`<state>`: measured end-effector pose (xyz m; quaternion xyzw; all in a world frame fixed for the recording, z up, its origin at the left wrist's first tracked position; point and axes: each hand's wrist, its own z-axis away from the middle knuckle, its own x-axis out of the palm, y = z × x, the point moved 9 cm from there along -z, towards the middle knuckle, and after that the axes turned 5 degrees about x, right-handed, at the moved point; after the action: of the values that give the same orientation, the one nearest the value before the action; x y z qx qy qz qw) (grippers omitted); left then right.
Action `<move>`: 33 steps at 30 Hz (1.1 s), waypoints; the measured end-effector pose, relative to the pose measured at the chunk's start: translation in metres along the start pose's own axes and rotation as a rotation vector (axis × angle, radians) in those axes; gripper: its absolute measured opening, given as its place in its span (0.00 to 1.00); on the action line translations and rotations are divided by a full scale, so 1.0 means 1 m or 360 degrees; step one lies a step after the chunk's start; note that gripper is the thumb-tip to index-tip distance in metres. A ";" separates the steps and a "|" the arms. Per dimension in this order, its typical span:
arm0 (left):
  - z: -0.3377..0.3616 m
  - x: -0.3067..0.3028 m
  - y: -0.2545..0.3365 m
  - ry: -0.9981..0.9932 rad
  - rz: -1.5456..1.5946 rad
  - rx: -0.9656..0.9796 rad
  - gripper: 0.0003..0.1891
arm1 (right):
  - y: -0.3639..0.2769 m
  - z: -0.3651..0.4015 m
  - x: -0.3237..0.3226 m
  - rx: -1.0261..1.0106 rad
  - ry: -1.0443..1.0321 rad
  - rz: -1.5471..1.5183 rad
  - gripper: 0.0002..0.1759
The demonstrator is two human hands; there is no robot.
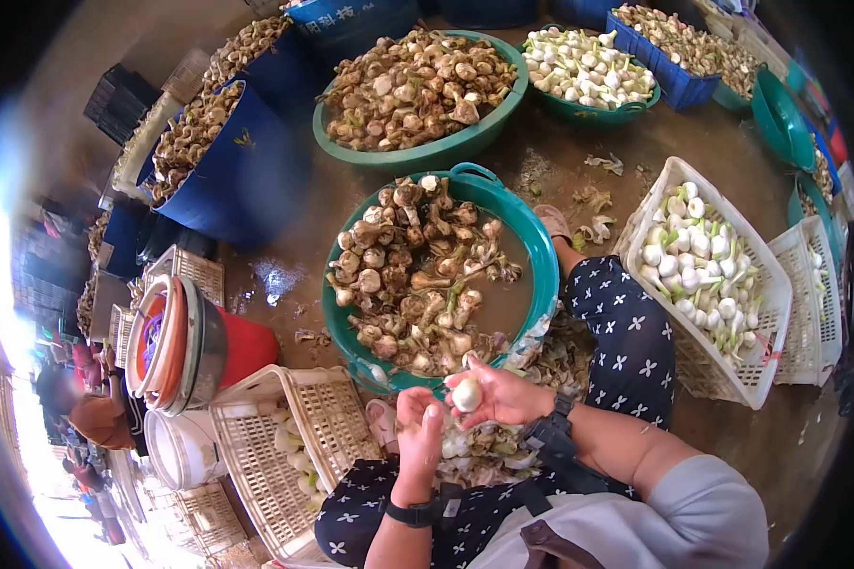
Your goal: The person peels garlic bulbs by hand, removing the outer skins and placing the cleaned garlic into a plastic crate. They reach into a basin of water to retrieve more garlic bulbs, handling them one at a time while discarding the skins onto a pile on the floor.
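Observation:
A peeled white garlic bulb (466, 394) rests in the fingers of my right hand (510, 396), which is closed around it. Just left of it, my left hand (419, 429) is raised with curled fingers and the thumb up; whatever it may hold is hidden. Beyond both hands stands a green tub (547, 275) of unpeeled, soil-brown garlic (403, 237) with brownish water in its right part. Below my hands, between my legs, lies a heap of garlic skins (489, 450).
A white crate (778, 327) of peeled bulbs stands to my right, and a cream crate (337, 422) to my left. A larger green basin (503, 104) of unpeeled garlic, a basin of white bulbs (588, 71) and a blue tub (223, 180) stand farther off. Stacked buckets (247, 346) are at left.

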<state>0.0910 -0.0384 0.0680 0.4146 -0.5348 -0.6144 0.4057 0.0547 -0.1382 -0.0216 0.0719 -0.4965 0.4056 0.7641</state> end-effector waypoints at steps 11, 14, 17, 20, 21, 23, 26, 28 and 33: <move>-0.013 -0.027 -0.025 0.0582 0.0533 -0.0433 0.08 | -0.091 -0.099 -0.156 0.0068 0.1162 0.0324 0.17; -0.017 -0.036 -0.051 0.0611 0.0531 -0.0420 0.05 | -0.047 -0.260 -0.301 -0.0718 0.0787 0.0501 0.20; -0.008 -0.040 -0.030 0.0700 0.0121 -0.0675 0.12 | -0.072 -0.231 -0.253 -0.0411 0.0975 0.1189 0.20; -0.021 -0.057 -0.078 0.0416 -0.0253 -0.0312 0.17 | -0.066 -0.137 -0.134 -0.0403 0.0620 0.1044 0.23; -0.023 -0.058 -0.094 0.0442 -0.0164 -0.0373 0.19 | -0.049 -0.112 -0.101 -0.0211 0.0624 0.0989 0.25; -0.011 -0.035 -0.102 0.0618 0.0583 -0.0997 0.19 | -0.032 -0.086 -0.074 -0.0494 0.0652 0.1300 0.25; -0.016 -0.018 -0.090 0.0341 0.0446 -0.0820 0.19 | -0.015 -0.024 0.003 -0.0821 0.0478 0.1961 0.22; -0.015 -0.012 -0.083 0.0242 0.0442 -0.0755 0.19 | 0.002 -0.014 0.008 -0.0404 0.0511 0.2277 0.21; -0.016 -0.001 -0.066 0.0052 0.0414 -0.0597 0.18 | -0.008 -0.002 0.031 -0.0547 0.0528 0.2757 0.16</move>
<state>0.1025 -0.0363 0.0014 0.2692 -0.4537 -0.6387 0.5601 0.0672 -0.1258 0.0053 -0.5027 -0.3138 0.7649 0.2525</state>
